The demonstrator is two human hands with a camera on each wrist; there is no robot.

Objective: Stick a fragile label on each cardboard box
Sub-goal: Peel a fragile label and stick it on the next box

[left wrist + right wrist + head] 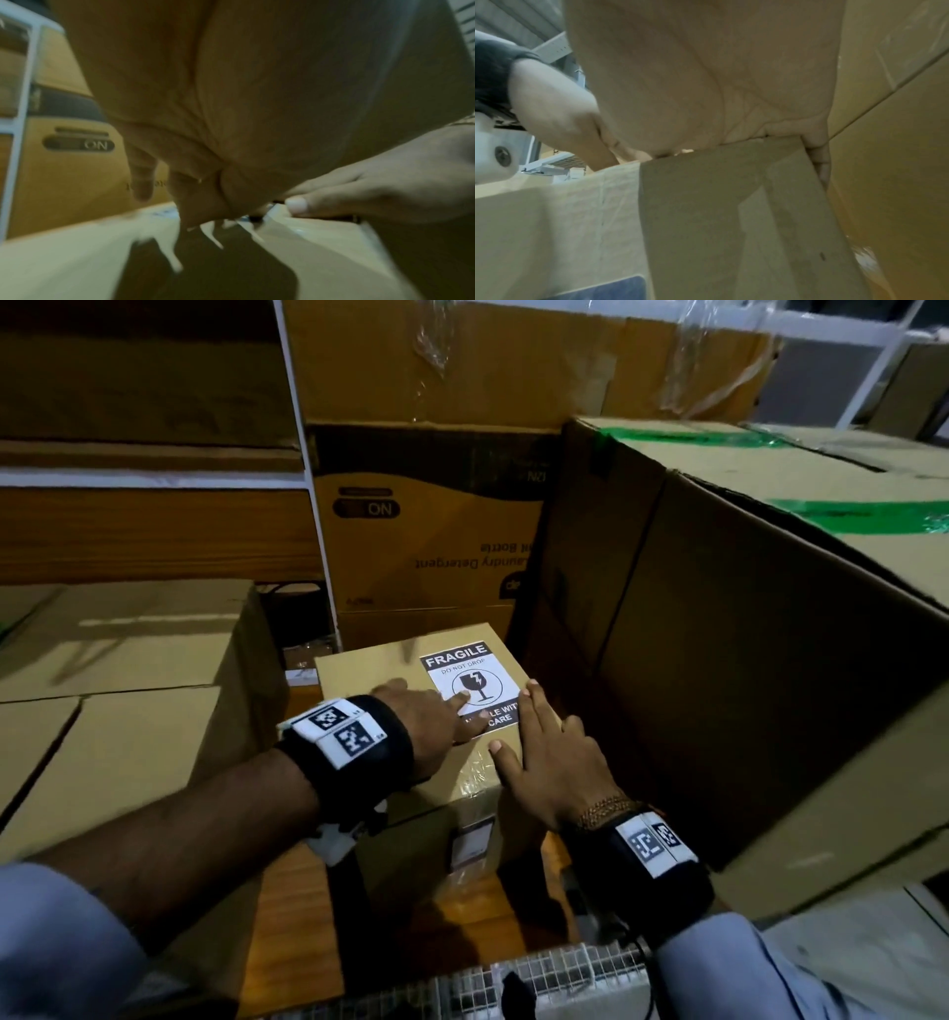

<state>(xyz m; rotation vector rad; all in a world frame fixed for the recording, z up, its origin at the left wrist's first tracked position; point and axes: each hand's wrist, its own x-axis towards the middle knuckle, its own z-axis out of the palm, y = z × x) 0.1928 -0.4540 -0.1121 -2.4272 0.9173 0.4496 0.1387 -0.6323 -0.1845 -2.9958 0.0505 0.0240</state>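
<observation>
A small cardboard box [359, 675] stands in the middle with a black and white fragile label [464, 667] lying flat on its top near the right edge. My left hand [436, 716] lies on the label with straight fingers pressing its lower left part. My right hand [544, 752] rests flat on the box's right front corner, fingers straight, fingertips at the label's right edge. In the left wrist view the left palm [231, 101] fills the frame above the box top [77, 253]. In the right wrist view the right palm [706, 71] lies over the box edge [706, 182].
A large box [744, 685] with green tape rises close on the right. Low boxes [128, 685] lie on the left. A detergent carton [426, 531] and white shelf posts [308, 454] stand behind. A wire mesh surface [513, 983] is at the bottom.
</observation>
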